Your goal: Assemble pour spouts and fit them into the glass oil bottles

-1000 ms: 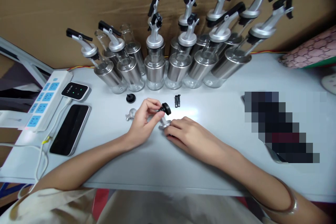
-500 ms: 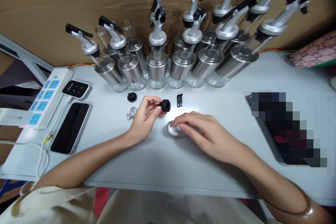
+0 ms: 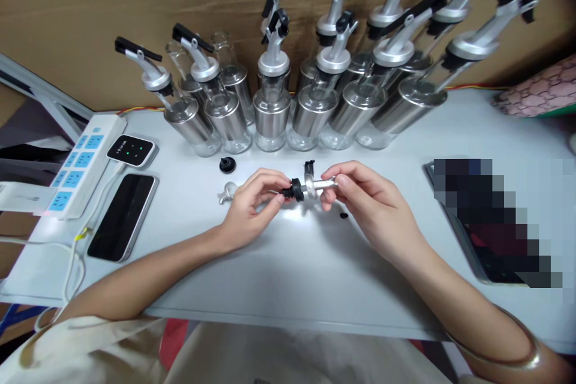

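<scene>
My left hand (image 3: 252,201) pinches a black rubber stopper (image 3: 294,190) between thumb and fingers, just above the white table (image 3: 279,276). My right hand (image 3: 364,204) grips a silver metal spout (image 3: 315,185) and holds it end to end against the stopper. A second black stopper (image 3: 227,164) and a silver spout piece (image 3: 226,191) lie on the table left of my left hand. A small black clip (image 3: 308,165) stands behind the held parts, and a tiny black piece (image 3: 344,215) lies under my right hand.
Several steel-and-glass oil bottles (image 3: 271,111) with pourer tops stand in rows along the cardboard back wall. At the left are a power strip (image 3: 74,165), a small white device (image 3: 131,150) and a phone (image 3: 121,216). A blurred dark tablet (image 3: 495,222) lies at the right.
My right hand has lifted the silver spout off the table and brought it up against the black stopper in my left hand. The left hand has shifted slightly right.
</scene>
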Motion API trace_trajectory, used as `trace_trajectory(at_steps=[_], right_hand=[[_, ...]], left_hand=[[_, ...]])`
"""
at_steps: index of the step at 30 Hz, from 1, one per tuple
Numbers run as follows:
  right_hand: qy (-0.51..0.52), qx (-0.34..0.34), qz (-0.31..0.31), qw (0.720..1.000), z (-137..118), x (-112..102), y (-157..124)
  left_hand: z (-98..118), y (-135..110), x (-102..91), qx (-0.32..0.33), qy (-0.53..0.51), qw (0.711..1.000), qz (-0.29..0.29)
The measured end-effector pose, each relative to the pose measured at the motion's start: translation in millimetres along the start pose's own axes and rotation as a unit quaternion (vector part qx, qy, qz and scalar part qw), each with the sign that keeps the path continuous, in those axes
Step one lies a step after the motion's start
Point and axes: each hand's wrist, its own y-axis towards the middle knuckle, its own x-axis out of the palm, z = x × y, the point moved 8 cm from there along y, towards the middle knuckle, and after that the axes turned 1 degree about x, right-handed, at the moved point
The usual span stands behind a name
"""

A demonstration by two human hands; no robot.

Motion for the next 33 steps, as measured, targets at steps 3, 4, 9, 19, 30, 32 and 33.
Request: trace_trajectory(at_steps=[3,4,9,19,30,32,33], right_hand=[[0.022,0.004,-0.003,1.000,4,-1,1],[0.023,0.004,-0.003,1.000,5,-2,1],[0.048,0.030,-0.018,0.998,10,1,2],[0.125,0.129,-0.067,0.981,14,13,0],[0.179,0.163,-0.105,0.965,14,23,-4],[0.173,0.154,-0.107,0.967,13,23,-4],[0.170,0.151,-0.108,0.968,13,23,-4]], left_hand=[[6,0,0.3,0.039,0.040,0.998,-0.005],[8,0,0.3,0.051,0.052,0.997,-0.005],[13,0,1.3,0.094,0.084,0.992,-0.012],[30,-5,14.4,0.196,0.151,0.964,-0.093],[27,-7,19.4,0.192,0.138,0.964,-0.124],[24,-7,18.0,0.183,0.128,0.968,-0.118],[23,-8,17.6,0.178,0.123,0.969,-0.118]])
